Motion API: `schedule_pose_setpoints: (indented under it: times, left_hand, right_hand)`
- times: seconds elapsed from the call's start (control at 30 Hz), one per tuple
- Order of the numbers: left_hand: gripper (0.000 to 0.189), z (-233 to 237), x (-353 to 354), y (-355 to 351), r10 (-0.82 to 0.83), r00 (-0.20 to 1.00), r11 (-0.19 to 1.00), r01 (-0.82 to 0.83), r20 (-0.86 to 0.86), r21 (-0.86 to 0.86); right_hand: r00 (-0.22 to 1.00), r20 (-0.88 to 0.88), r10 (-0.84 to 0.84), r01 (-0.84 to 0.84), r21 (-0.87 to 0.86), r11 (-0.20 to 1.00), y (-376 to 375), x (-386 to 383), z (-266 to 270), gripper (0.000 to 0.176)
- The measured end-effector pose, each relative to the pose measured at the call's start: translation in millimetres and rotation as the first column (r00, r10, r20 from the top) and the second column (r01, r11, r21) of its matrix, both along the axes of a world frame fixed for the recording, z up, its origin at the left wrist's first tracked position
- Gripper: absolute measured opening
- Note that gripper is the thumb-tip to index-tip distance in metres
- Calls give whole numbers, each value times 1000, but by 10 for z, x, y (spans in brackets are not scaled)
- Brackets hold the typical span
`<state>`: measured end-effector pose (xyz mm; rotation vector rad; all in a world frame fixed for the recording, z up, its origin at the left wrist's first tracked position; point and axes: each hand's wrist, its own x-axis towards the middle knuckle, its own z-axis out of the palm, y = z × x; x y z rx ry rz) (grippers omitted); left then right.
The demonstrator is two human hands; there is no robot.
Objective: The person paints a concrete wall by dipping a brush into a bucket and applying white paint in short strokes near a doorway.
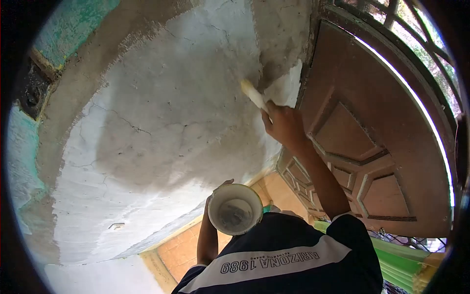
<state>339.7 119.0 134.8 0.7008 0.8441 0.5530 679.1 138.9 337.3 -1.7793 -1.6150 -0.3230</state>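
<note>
My right hand (286,122) is closed around the pale handle of a paintbrush (254,94). The yellowish bristles point up and left, right at the plastered wall (147,98). A large greyish, damp-looking area spreads over the white part of that wall, with thin cracks running through it. Down by my chest, my left hand (214,197) grips a whitish round tub (209,210) from its far left side. Most of its fingers are hidden behind the tub. A grey-white residue or liquid shows at the bottom of the tub.
To the right stands a brown panelled door (352,117), with a window grille (421,29) above it. A dark recessed box (33,88) sits in the wall at left, near green paint (73,29). Orange floor tiles (181,255) lie below; green cloth (396,255) hangs at lower right.
</note>
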Motion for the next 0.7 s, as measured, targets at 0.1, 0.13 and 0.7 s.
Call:
schedule_pose_setpoints:
  times: [0.1,0.13,0.7]
  left_hand:
    - [44,46,11,5,4,1000,1000,-4,11,24]
    - [44,66,0,-26,8,999,999,-9,33,41]
    - [45,225,88,-13,0,982,999,8,189,-43]
  right_hand:
    - [998,43,-34,42,-193,980,-1,78,-262,16]
    - [995,85,-46,68,-279,958,-37,110,-305,14]
    - [998,-64,28,-15,199,980,-103,-15,359,20]
